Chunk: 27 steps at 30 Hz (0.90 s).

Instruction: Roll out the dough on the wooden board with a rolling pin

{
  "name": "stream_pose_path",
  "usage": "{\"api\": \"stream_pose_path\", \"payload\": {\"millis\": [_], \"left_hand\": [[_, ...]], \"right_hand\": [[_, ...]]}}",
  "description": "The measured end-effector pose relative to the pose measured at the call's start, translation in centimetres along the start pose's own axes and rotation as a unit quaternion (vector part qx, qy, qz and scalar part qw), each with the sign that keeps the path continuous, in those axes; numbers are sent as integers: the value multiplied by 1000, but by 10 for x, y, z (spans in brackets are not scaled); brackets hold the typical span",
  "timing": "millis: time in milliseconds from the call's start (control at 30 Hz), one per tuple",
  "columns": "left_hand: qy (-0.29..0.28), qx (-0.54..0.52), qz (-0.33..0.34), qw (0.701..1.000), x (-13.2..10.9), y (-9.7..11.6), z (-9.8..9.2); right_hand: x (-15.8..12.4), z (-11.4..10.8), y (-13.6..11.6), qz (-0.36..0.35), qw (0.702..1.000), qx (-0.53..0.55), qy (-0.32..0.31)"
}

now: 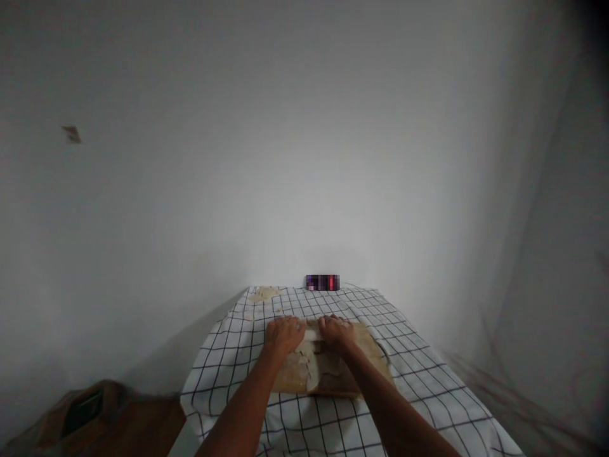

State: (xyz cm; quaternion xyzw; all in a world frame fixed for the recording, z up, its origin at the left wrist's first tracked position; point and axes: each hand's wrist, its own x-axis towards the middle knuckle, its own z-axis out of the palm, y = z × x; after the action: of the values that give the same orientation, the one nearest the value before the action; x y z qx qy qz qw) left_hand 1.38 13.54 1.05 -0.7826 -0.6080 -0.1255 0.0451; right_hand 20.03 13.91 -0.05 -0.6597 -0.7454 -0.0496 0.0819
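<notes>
My left hand (284, 336) and my right hand (337, 332) rest side by side, fingers curled down over a pale rolling pin (312, 334) that shows between them. Under the pin lies a flattened, cracked sheet of tan dough (304, 371) on a brown board (368, 355). The board sits on a table draped with a white cloth with a black grid (419, 381). Both forearms reach in from the bottom edge. Most of the pin is hidden by my hands.
A small flat piece of dough (264, 293) lies at the cloth's far left corner. A blurred dark object (322, 282) stands at the table's far edge against the white wall. A brown bag or seat (95, 416) sits low on the left.
</notes>
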Motion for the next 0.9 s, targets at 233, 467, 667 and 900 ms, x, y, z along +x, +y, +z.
{"api": "stream_pose_path", "payload": {"millis": [233, 467, 667, 900], "left_hand": [[-22, -29, -20, 999, 9, -1, -7], [-17, -31, -18, 999, 3, -1, -8], [21, -9, 41, 999, -7, -4, 8], [38, -19, 2, 999, -43, 5, 6]], "right_hand": [[2, -1, 0, 18, 1000, 8, 12], [1, 0, -1, 29, 999, 17, 7], [-13, -1, -3, 7, 999, 17, 34], [-50, 1, -3, -12, 999, 34, 32]]}}
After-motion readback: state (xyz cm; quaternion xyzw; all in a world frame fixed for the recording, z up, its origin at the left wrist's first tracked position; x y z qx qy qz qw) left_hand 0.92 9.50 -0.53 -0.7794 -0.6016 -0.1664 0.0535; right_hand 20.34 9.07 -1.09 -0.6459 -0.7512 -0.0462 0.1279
